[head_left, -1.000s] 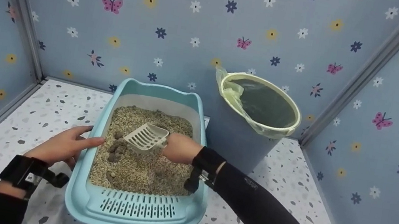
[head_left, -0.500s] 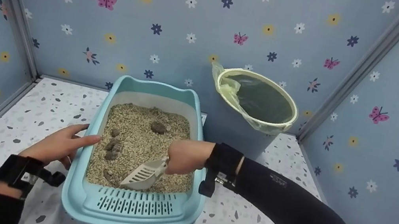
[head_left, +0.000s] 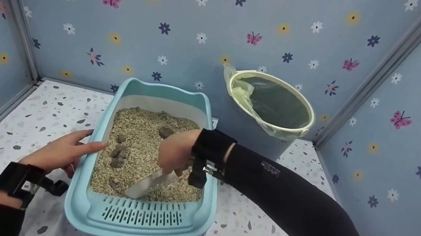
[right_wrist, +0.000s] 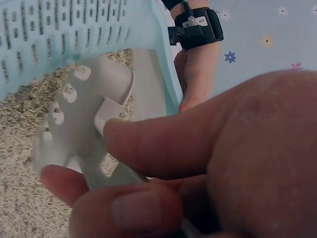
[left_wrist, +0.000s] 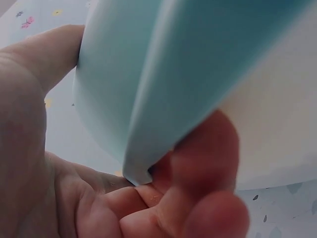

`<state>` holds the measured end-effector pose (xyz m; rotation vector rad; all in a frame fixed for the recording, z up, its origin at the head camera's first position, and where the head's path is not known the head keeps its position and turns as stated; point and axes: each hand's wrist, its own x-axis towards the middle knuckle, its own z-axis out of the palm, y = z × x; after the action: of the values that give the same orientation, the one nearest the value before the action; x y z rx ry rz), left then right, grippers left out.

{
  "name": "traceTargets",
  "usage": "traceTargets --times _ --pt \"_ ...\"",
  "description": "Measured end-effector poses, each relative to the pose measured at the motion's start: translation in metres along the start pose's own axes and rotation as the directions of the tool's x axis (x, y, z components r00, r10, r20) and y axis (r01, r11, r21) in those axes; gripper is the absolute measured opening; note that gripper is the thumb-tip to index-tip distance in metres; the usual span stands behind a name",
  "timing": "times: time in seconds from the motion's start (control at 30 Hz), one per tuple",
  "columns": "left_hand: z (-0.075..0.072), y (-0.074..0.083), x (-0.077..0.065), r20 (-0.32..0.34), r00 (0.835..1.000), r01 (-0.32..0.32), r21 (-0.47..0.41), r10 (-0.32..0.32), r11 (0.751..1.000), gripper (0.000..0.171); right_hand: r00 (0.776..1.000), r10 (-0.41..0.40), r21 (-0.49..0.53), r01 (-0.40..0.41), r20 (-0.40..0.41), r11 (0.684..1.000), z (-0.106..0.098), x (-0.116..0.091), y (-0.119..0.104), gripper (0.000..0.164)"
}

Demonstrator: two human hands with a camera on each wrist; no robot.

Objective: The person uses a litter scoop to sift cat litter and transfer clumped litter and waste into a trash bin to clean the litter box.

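Note:
A light-blue litter box [head_left: 77, 198] holds tan granular litter [head_left: 143, 141] with several dark clumps [head_left: 118, 156] towards its left side and another clump [head_left: 166, 132] farther back. My left hand [head_left: 61, 151] grips the left rim, thumb on top; in the left wrist view its fingers [left_wrist: 208, 153] curl under the edge. Over the litter my right hand [head_left: 178, 151] holds a pale slotted litter scoop [head_left: 147, 186] by the handle. The scoop is tilted, its front edge down at the litter near the slotted front ledge [head_left: 142, 213]. Thumb and fingers wrap the handle in the right wrist view.
Behind and right of the box stands a bin [head_left: 265, 143] lined with a pale yellow-green bag [head_left: 245, 96]. Flower-patterned walls [head_left: 192, 18] enclose the speckled floor [head_left: 251, 234] at the back and both sides.
My right hand brought the scoop from mid-box towards the front, then tipped it more steeply into the litter. The dark clump farther back came into view. My left hand stayed on the rim.

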<state>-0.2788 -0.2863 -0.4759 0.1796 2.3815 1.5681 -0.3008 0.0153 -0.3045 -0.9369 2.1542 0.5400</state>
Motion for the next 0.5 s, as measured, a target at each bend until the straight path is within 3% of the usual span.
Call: traceTargets --times 0.1,0.23,0.5 --pt "0.001 0.000 -0.001 -0.001 1.000 0.001 -0.003 -0.001 1.000 0.095 0.997 -0.055 -0.060 0.057 0.047 0.997 -0.007 0.006 -0.010 0.035" --pt "-0.002 -0.002 -0.004 -0.008 1.000 0.001 0.004 -0.001 1.000 0.095 0.995 -0.092 -0.096 0.095 0.044 0.991 -0.010 0.013 -0.023 0.046" --pt "-0.005 0.003 -0.002 0.001 1.000 -0.003 0.026 0.002 1.000 0.095 0.998 -0.037 -0.059 0.039 0.046 0.997 -0.005 0.036 -0.042 0.047"
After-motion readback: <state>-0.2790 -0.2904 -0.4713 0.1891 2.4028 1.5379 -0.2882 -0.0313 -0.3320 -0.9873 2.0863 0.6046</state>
